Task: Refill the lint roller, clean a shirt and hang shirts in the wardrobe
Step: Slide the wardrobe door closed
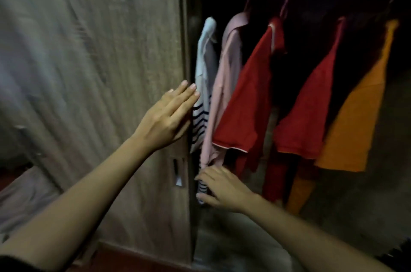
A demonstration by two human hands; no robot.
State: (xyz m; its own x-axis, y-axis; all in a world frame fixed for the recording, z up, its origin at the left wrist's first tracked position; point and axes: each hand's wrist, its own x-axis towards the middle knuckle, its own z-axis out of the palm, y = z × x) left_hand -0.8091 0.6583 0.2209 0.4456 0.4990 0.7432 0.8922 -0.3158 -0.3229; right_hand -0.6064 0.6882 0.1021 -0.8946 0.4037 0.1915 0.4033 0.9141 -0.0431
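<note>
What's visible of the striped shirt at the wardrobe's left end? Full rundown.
The striped shirt hangs leftmost in the open wardrobe, edge-on, right beside the wardrobe door. Its upper part is plain white with a collar; lower down it carries dark horizontal stripes. It looks like soft fabric; its hanger cannot be seen. The pink shirt hangs against its right side. The right hand holds its lower hem area, fingers curled around the fabric. The left hand lies flat on the door edge next to it.

Dim, motion-blurred left, wardrobe interior (333,0) in shadow
</note>
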